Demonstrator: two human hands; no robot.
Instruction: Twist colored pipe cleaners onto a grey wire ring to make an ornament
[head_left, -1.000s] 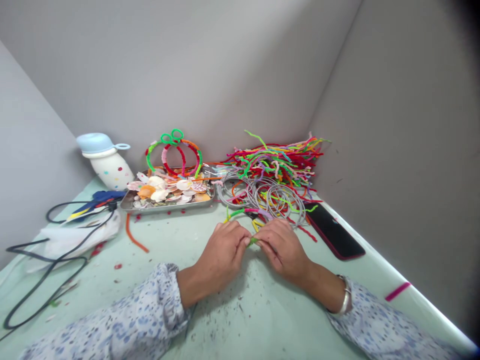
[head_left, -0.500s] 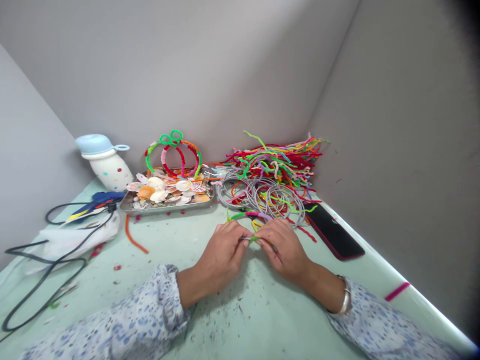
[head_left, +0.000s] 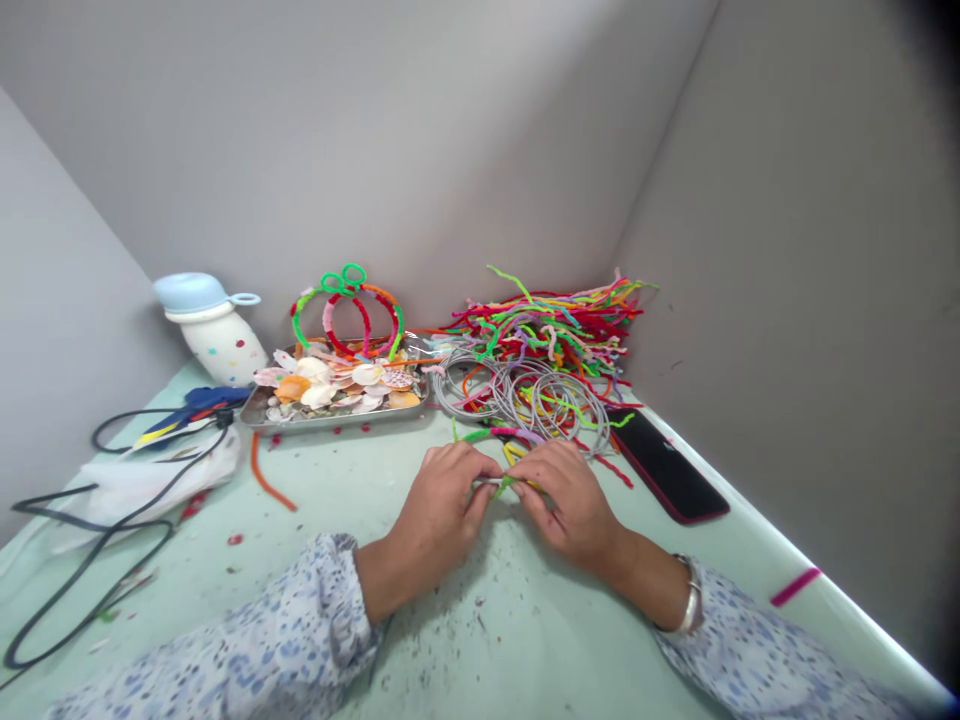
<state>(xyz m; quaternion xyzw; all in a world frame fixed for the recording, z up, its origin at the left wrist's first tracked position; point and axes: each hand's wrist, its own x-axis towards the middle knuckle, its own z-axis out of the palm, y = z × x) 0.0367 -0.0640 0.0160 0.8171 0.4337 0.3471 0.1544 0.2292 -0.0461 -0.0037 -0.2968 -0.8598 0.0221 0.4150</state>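
1. Centrally in the head view, the left hand (head_left: 441,508) pinches a thin grey wire (head_left: 489,481); the right hand (head_left: 568,502) pinches a green fuzzy strip (head_left: 505,484) against it, in front of wire coils (head_left: 511,390).
2. Good handling likely calls for a steady left pinch and snug, even turns from the right.
3. The strip looks soft and bright, much of it hidden.
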